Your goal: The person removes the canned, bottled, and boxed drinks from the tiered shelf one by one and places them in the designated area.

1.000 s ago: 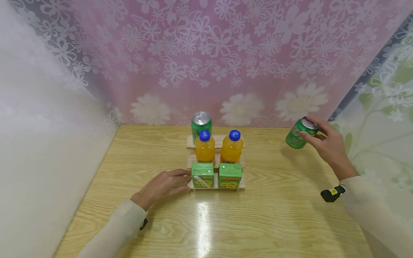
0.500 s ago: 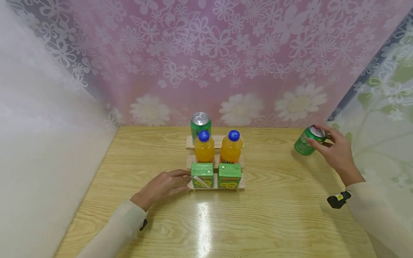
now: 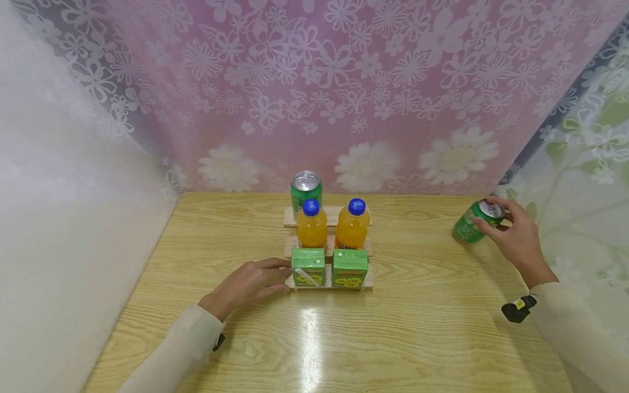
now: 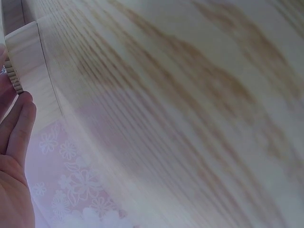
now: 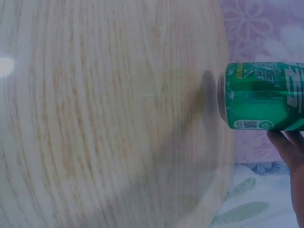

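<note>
My right hand (image 3: 517, 233) grips a green soda can (image 3: 472, 224) near its silver top, at the far right of the table. The can leans slightly in the head view. In the right wrist view, the can's (image 5: 263, 97) base shows close over the wood, fingers below its side. My left hand (image 3: 250, 281) holds the left end of a small stepped wooden rack (image 3: 328, 282), beside a green juice box (image 3: 308, 267). Fingertips (image 4: 27, 97) meet the slat's end in the left wrist view.
Another juice box (image 3: 350, 268) shares the front step. Two orange drink bottles with blue caps, the left bottle (image 3: 312, 228) and right bottle (image 3: 352, 228), stand behind. One more green can (image 3: 306, 191) is on the back step. A pink floral curtain (image 3: 314, 98) borders the table (image 3: 393, 327).
My right hand has carried the can to the right and lower, toward the table's right edge. The left hand and the rack have stayed in place.
</note>
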Demonstrator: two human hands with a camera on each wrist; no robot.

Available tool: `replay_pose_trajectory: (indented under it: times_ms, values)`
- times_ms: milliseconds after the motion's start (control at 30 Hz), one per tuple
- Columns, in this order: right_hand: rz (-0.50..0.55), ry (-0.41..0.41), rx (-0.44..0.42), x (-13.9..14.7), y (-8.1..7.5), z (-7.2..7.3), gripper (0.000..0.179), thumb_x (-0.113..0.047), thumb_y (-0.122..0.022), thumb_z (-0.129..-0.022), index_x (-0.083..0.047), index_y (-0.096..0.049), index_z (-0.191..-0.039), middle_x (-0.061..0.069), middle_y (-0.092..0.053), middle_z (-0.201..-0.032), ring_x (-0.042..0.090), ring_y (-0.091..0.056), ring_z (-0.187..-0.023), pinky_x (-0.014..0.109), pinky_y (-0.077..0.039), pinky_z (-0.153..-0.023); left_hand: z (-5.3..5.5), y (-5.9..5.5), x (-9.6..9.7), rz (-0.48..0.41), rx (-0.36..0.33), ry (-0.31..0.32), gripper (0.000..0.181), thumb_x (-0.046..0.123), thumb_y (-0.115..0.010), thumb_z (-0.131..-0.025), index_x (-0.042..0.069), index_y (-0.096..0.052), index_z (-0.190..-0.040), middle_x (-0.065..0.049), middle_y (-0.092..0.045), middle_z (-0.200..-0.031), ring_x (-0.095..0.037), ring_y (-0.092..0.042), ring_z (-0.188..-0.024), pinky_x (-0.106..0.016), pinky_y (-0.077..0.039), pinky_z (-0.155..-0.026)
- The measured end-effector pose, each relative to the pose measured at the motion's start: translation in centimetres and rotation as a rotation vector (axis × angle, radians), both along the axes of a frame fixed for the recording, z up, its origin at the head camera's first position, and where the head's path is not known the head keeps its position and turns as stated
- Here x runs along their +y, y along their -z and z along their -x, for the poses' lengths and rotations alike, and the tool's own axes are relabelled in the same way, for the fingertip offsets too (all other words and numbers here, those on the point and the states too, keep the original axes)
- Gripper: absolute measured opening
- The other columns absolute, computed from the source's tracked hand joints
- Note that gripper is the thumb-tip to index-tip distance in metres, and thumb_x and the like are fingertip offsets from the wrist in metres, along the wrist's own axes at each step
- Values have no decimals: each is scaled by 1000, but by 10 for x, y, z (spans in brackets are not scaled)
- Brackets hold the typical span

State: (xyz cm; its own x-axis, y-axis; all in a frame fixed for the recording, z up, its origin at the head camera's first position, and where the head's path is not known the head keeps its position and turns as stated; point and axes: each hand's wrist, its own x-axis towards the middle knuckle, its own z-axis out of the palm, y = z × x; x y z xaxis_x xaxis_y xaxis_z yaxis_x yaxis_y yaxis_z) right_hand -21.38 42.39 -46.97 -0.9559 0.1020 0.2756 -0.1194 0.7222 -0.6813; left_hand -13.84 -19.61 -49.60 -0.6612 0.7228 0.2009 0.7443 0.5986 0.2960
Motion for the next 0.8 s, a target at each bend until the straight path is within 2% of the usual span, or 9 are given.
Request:
replay_pose_trajectory:
  times_ms: [333,800]
  values:
    - [-32,5,-11,4,10,0,65,-31,-78,-103,-6,-53,-157,25,-50,-153,-21,-40,-102,-9,-39,-75,0,1,-1,-5,-19,-2,38,33,-75,-105,11,-78,-135,-7,-70,-146,-24,-72,-130,-37,-64,-105]
    - [-29,-10,-19,2,12,0,65,-31,-75,-104,-2,-51,-157,29,-49,-154,-20,-36,-105,-9,-38,-76,1,1,0,-13,-12,1,36,31,-77,-104,10,-79,-134,-8,-71,-146,-25,-73,-129,-39,-65,-104]
